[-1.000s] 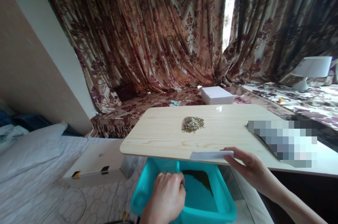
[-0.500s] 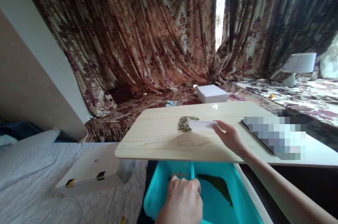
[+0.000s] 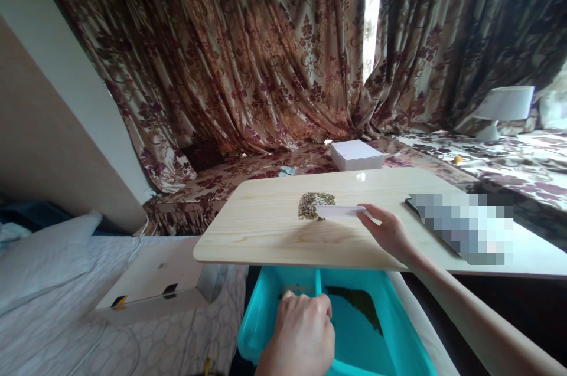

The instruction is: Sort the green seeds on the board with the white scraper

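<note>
Since a second ago, the white scraper (image 3: 339, 211) has travelled from the table's near edge to the right side of the grain pile (image 3: 312, 205), which lies loose and low, speckled green and whitish, left of centre on the pale table (image 3: 261, 234). My right hand (image 3: 365, 213) pinches the scraper. My left hand's (image 3: 305, 326) fingers curl together over the near teal bin (image 3: 367, 358); anything inside them is hidden.

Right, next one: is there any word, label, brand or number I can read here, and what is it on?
No readable text anywhere.
White box on the bed: black and yellow patches, no legible letters.
Dark-edged item on the tabletop: pixelated, unreadable.
White flat tool: no visible marking.
</note>
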{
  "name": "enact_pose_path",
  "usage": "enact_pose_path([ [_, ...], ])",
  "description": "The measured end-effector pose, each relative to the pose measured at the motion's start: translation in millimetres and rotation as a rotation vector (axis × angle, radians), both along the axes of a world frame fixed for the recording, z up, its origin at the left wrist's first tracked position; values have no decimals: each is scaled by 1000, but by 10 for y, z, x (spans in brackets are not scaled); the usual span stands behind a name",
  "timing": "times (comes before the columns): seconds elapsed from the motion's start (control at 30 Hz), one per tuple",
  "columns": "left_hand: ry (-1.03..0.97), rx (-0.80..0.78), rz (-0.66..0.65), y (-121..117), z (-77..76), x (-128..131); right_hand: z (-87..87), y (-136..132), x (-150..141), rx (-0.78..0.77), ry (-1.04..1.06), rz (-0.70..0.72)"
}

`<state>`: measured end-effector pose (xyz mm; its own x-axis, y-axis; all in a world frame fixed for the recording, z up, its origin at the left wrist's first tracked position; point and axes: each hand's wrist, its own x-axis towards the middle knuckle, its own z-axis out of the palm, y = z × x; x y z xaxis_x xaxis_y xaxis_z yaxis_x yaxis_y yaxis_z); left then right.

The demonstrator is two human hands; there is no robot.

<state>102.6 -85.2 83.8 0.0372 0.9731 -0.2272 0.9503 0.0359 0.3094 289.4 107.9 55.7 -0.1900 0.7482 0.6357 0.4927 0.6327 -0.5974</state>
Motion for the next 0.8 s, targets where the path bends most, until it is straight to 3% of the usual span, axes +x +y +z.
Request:
enact_pose_path([
  [0.8,11,13,20,-6,31,-37,65,-72,48,-7,-15,-3],
])
